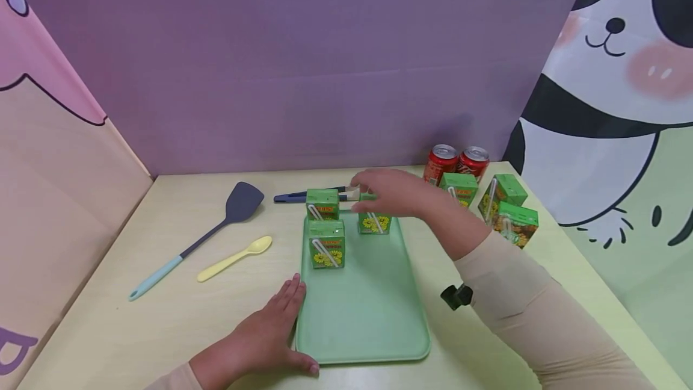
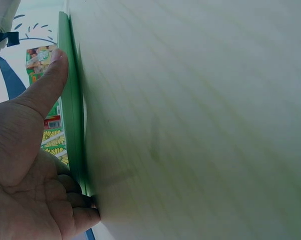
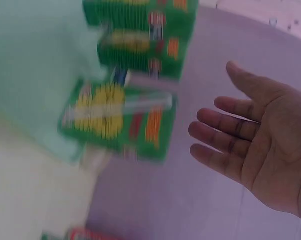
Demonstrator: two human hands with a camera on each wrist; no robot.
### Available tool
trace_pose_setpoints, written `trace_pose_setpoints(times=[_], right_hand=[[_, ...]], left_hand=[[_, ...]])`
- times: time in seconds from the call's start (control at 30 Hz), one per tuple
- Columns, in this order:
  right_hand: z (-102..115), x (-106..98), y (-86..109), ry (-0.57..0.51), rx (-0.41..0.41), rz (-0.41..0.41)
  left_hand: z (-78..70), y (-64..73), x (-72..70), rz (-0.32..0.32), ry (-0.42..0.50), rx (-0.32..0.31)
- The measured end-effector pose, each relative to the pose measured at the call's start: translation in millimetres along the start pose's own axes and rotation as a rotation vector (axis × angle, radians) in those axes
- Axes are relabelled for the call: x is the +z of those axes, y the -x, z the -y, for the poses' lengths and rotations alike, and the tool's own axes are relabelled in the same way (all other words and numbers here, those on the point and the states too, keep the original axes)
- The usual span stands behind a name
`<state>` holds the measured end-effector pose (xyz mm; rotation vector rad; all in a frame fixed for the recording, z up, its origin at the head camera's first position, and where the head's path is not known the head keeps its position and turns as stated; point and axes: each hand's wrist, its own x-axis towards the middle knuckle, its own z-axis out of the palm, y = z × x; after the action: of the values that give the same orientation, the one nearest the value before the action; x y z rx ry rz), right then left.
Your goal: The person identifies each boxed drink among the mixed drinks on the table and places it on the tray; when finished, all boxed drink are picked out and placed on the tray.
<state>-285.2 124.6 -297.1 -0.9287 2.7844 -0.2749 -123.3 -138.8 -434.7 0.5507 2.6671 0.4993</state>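
The tray [image 1: 373, 306] carries 3 green, yellow-flowered cartons [image 1: 327, 230], straws [image 1: 325, 252] attached. Right hand [image 1: 394, 192]: fingers extended, empty. Left hand [image 1: 267, 333]: fingers straight, touching tray.

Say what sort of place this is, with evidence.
Probably a staged tabletop booth: plain purple backdrop, black-and-white cartoon panda wall, and pale wood-look table bearing a green rectangular tray.

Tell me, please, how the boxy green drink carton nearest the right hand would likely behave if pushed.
The carton probably won't roll, given its flat sides. Standing upright, it might tip if pushed high; its crisp edges suggest stiffness.
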Motion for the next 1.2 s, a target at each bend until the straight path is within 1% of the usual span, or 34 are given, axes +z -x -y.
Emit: trace_pose_setpoints(times=[0.13,0.2,0.3,0.47,0.63,0.73,0.87,0.93,1.03,1.2], right_hand=[[-36,-15,12.5,0.036,0.088,-0.046],[-54,-20,18.3,0.069,0.135,-0.065],[-76,-24,27.9,0.080,0.197,-0.088],[-107,-23,39.9,0.068,0.253,-0.114],[-137,-14,44.5,0.092,0.303,-0.099],[-150,-7,45.2,0.090,0.331,-0.071],[-161,3,45.0,0.033,0.364,-0.021],[-164,8,44.2,0.018,0.375,-0.009],[-168,11,42.9,0.040,0.365,-0.022],[-171,10,44.8,0.052,0.359,-0.052]], left_hand=[[0.7,0.2,0.4,-0.005,-0.004,0.007],[1.2,0.3,0.8,-0.006,-0.006,0.011],[1.7,0.5,1.5,-0.009,-0.009,0.017],[2.1,0.5,1.7,-0.005,-0.007,0.015],[1.8,0.5,1.5,0.004,-0.003,0.006],[1.7,0.5,1.9,0.004,-0.005,0.006],[1.6,0.4,2.7,-0.002,-0.007,0.012],[1.7,0.4,3.1,-0.007,-0.008,0.018],[2.0,0.5,3.4,-0.013,-0.007,0.021],[2.3,0.0,2.9,-0.015,-0.013,0.017]])
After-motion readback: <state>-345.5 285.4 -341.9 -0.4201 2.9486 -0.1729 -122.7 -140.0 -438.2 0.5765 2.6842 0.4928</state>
